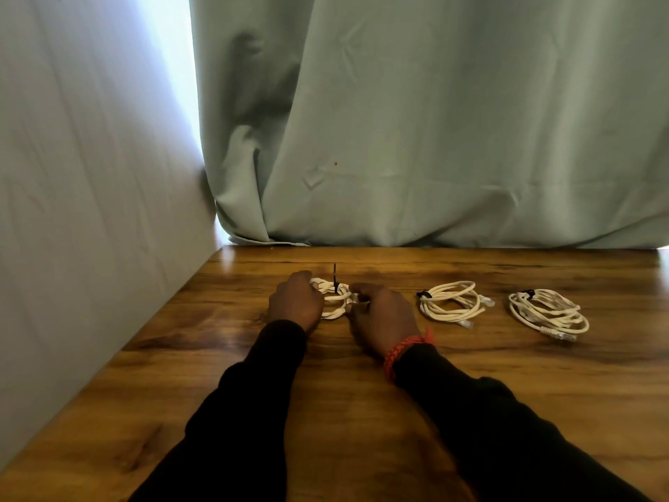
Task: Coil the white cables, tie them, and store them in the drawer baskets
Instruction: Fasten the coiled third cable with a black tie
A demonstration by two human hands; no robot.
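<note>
**cablewrangler:** White cable coil number three sits at the back left of the wooden table, right between your hands. Your left hand is curled round its left side, your right hand has its fingers curled on the right edge, looks like a pinch there but the fingertips are hidden so I can't swear to it. The black tie is poking straight up out of the loops, so I'd say you're mid-tying.

**deskjockey:** Agreed. Keep that left hand squeezing the loops together so they don't spring apart, then pull the tie's tail snug, not so hard it kinks the cable. Tuck the plug ends inside too.

**cablewrangler:** Count so far: three coils total. The middle coil and the far right coil each already show a black tie, lying well apart from each other.

**deskjockey:** So two tied, one in progress. No drawer baskets anywhere in view though.
</note>
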